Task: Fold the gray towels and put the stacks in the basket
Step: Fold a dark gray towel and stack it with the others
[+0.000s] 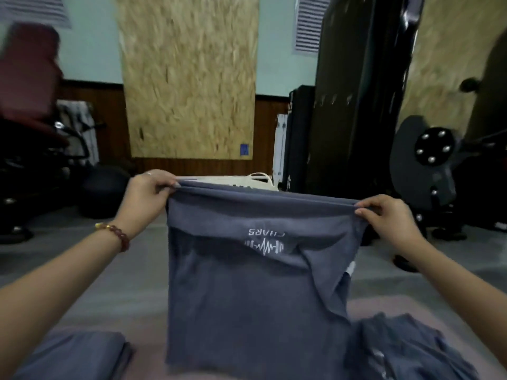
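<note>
Noted a folded stack (74, 355) of gray towels at near left on the pink bench (384, 305), and a crumpled pile (406, 349) of unfolded ones at near right. Found the towel (247, 297) in hand between them, held up in the air, doubled over at the top, hanging down to the bench with the logo upside down. Saw the left hand (148, 190), with a bracelet (115, 233) on the wrist, clamped on the top left corner, and the right hand (389, 215) pinching the top right corner. Logged the hands as well apart, stretching the top edge taut. Judged the cloth light, soft and limp, not slippery. Sagged and creased below the right corner, so would want gripping at the corners or along the fold, both layers together, under tension. Spotted the white basket (219, 180) just behind the top edge, mostly hidden. Farther off, made out a dark ball (101, 187) and a chipboard panel (189, 78) on the wall.
</note>
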